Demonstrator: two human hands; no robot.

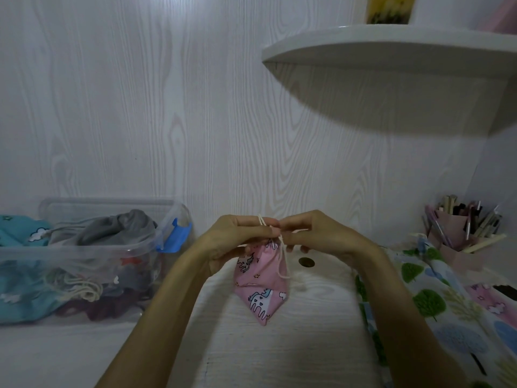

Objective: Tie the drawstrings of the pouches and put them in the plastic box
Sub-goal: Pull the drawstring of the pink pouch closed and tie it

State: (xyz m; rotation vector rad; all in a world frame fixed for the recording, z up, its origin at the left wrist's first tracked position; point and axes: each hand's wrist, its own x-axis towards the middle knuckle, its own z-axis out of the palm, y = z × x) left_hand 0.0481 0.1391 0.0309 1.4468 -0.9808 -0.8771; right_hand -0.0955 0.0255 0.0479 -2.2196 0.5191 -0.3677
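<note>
so there's one pink pouch (261, 287) with a unicorn print in play, held up over the middle of the tabletop (293, 345), bottom corner hanging down toward the surface. one cream drawstring (282, 259) runs from the gathered top, with a loop dangling down the right side of the pouch.

both hands are up at the neck of the pouch, nearly touching each other. left hand (240, 233) has fingers curled round the bunched top and the cord, right hand (310, 229) is pinching the cord right beside it. forearms come in from the bottom edge in a v.

one clear plastic box (84, 250) sits at the left, well apart from the hands, with several pouches piled in it already (can't count them exactly). one tree-print cloth (436, 301) on the right runs off the edge. one pink pen holder (458, 231) sits in the back right corner. open tabletop between box and pouch.
</note>
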